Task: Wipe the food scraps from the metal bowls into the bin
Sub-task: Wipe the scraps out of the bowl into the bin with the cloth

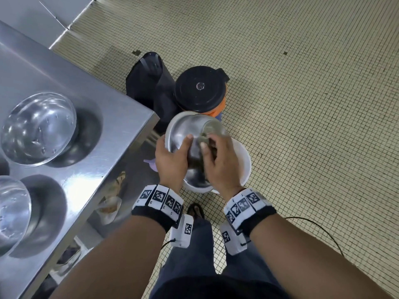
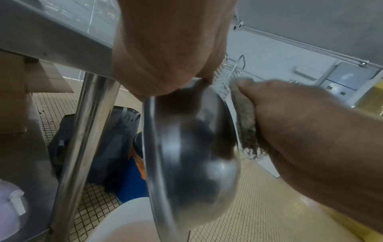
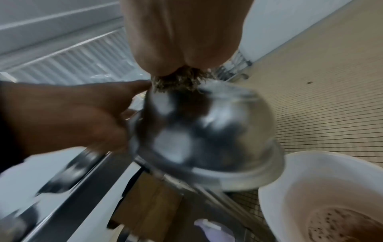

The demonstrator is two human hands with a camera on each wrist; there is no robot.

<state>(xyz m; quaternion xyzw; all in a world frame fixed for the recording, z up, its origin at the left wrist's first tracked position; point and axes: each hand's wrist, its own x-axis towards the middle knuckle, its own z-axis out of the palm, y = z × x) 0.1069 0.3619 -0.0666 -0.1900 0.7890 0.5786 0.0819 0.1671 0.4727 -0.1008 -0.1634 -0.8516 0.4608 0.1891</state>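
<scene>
Only right wrist shows brown liquid in bin (image 3: 275,188)

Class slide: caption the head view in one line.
Left hand tilts a metal bowl over the white bin; right hand wipes it.

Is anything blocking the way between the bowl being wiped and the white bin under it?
Nothing visible does. The left hand holds the metal bowl tilted above the white bin, whose mouth is open. The right hand grips a scouring pad against the bowl. The black-lidded container stands apart, beyond the bin.
</scene>
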